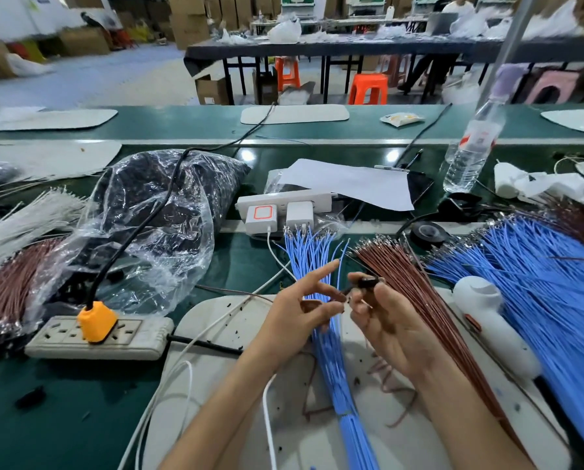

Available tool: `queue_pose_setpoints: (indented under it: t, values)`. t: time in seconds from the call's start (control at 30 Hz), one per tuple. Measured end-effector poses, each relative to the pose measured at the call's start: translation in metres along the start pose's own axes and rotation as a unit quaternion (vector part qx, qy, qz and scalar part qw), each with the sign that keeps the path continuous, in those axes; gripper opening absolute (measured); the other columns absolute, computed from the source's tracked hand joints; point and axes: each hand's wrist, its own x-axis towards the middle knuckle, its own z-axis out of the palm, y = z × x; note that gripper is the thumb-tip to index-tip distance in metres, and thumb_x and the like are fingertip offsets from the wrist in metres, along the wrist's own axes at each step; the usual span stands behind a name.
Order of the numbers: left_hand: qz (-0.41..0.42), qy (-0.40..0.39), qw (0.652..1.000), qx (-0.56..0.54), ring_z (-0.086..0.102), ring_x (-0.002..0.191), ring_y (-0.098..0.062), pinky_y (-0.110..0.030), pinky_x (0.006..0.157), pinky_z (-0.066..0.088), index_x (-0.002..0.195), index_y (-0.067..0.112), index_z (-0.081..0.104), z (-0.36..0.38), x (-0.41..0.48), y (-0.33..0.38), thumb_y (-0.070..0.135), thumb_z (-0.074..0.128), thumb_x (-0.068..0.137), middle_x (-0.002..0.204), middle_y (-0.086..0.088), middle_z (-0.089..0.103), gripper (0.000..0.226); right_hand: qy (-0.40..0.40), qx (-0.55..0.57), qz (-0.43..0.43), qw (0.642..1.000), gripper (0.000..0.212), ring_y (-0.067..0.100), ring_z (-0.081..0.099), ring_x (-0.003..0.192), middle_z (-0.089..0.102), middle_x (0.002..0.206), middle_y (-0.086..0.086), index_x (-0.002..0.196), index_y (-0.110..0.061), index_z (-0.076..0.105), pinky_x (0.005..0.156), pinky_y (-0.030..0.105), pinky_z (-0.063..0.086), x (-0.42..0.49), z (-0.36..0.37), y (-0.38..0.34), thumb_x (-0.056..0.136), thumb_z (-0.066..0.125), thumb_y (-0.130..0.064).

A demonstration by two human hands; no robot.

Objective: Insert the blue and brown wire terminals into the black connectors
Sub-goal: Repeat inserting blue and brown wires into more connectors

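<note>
Both bare arms come up from the bottom edge, and the 2 hands sit close together over a white mat [216, 334]. The right hand [385, 320] grips 1 small black connector [368, 283] in its fingertips. The left hand [300, 310] pinches a thin brown wire [346, 291] right at the connector, with its pointer finger sticking up straight. The wire's tip is too small to tell if it is inside.

Under the hands lies a blue wire bundle [321, 252], its metal tips fanned out. Just to the right lies a brown wire bundle [406, 269], then a big blue wire pile [538, 286].

To the left sit a clear bag of black parts [148, 215] and a grey power strip [60, 340] with an orange plug [97, 320]. Farther back are a white power strip [284, 198] with 2 chargers, a black tape roll [428, 234] and a water bottle [470, 154].
</note>
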Motion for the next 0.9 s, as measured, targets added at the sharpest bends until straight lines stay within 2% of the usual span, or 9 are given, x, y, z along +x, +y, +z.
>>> queue_pose_setpoints:
  t: [0.07, 0.2, 0.3, 0.47, 0.53, 0.63, 0.7, 0.8, 0.9]
  values:
    - [-0.014, -0.006, 0.999, 0.036, 0.049, 0.053, -0.009, -0.025, 0.057, 0.048, 0.114, 0.042, 0.061, -0.006, -0.001, 0.006, 0.003, 0.067, 0.086, 0.085, 0.01, 0.07, 0.048, 0.046, 0.057, -0.077, 0.994, 0.014, 0.006, 0.052, 0.055, 0.058, 0.07, 0.001, 0.085, -0.011, 0.076, 0.057, 0.015, 0.048, 0.002, -0.003, -0.015, 0.074, 0.074, -0.019]
    - [0.009, -0.067, 0.982, 0.176, 0.042, 0.044, -0.006, -0.02, 0.048, 0.042, 0.096, 0.042, 0.068, -0.015, -0.009, 0.039, 0.008, 0.062, 0.091, 0.076, 0.007, 0.072, 0.035, 0.161, 0.131, -0.205, 0.956, 0.021, 0.003, 0.047, 0.05, 0.059, 0.063, -0.005, 0.075, -0.02, 0.076, 0.049, 0.012, 0.043, -0.005, -0.019, -0.054, 0.079, 0.06, -0.033]
    - [0.042, -0.165, 0.941, 0.292, 0.045, 0.041, 0.001, -0.012, 0.049, 0.042, 0.109, 0.036, 0.069, -0.017, -0.02, 0.072, 0.017, 0.061, 0.093, 0.08, 0.017, 0.071, 0.026, 0.199, 0.181, -0.238, 0.933, 0.018, 0.0, 0.048, 0.045, 0.067, 0.069, -0.002, 0.088, -0.016, 0.066, 0.042, 0.009, 0.039, -0.003, -0.031, -0.076, 0.085, 0.057, -0.031]
    - [0.051, -0.445, 0.803, 0.393, 0.057, 0.064, 0.011, 0.005, 0.061, 0.033, 0.125, 0.028, 0.06, 0.002, -0.051, 0.101, 0.028, 0.06, 0.094, 0.1, 0.007, 0.071, 0.031, 0.301, -0.128, -0.146, 0.934, 0.009, 0.002, 0.044, 0.037, 0.06, 0.06, 0.002, 0.092, -0.016, 0.06, 0.032, 0.012, 0.031, 0.015, -0.035, -0.086, 0.096, 0.053, -0.014]
    - [-0.01, -0.473, 0.79, 0.39, 0.054, 0.066, 0.016, 0.005, 0.061, 0.033, 0.121, 0.026, 0.063, -0.014, -0.061, 0.106, 0.031, 0.059, 0.094, 0.101, 0.009, 0.068, 0.027, 0.293, -0.312, -0.108, 0.897, 0.018, 0.005, 0.046, 0.035, 0.063, 0.058, 0.006, 0.1, -0.019, 0.058, 0.032, 0.014, 0.032, 0.023, -0.032, -0.078, 0.092, 0.057, -0.003]
    - [-0.121, -0.443, 0.799, 0.388, 0.056, 0.069, 0.012, -0.006, 0.067, 0.042, 0.118, 0.037, 0.063, -0.056, -0.068, 0.101, 0.039, 0.056, 0.094, 0.092, 0.017, 0.07, 0.025, 0.248, -0.506, -0.085, 0.822, 0.034, 0.009, 0.051, 0.04, 0.065, 0.07, 0.013, 0.118, -0.012, 0.057, 0.038, 0.019, 0.04, 0.035, -0.022, -0.061, 0.088, 0.061, 0.002]
    - [-0.199, -0.428, 0.816, 0.333, 0.056, 0.058, -0.001, -0.018, 0.06, 0.046, 0.115, 0.042, 0.063, -0.079, -0.071, 0.095, 0.04, 0.054, 0.095, 0.073, 0.016, 0.069, 0.022, 0.255, -0.614, -0.073, 0.743, 0.045, 0.02, 0.061, 0.064, 0.063, 0.092, 0.014, 0.126, -0.015, 0.055, 0.059, 0.024, 0.05, 0.041, -0.016, -0.051, 0.084, 0.067, -0.005]
    - [-0.193, -0.295, 0.913, 0.207, 0.061, 0.059, -0.014, -0.024, 0.058, 0.05, 0.11, 0.033, 0.067, -0.104, -0.067, 0.081, 0.036, 0.057, 0.094, 0.072, 0.0, 0.07, 0.019, 0.282, -0.74, -0.092, 0.603, 0.041, 0.023, 0.057, 0.09, 0.052, 0.116, 0.011, 0.124, -0.017, 0.054, 0.076, 0.023, 0.043, 0.046, 0.002, -0.037, 0.086, 0.069, -0.018]
    - [-0.102, -0.063, 0.965, 0.234, 0.067, 0.079, -0.015, -0.024, 0.077, 0.054, 0.104, 0.024, 0.069, -0.117, -0.042, 0.067, 0.023, 0.06, 0.092, 0.086, -0.001, 0.073, 0.015, 0.222, -0.756, -0.018, 0.615, 0.015, 0.012, 0.056, 0.062, 0.061, 0.085, 0.005, 0.092, -0.009, 0.059, 0.048, 0.015, 0.041, 0.053, 0.023, -0.022, 0.09, 0.065, -0.023]
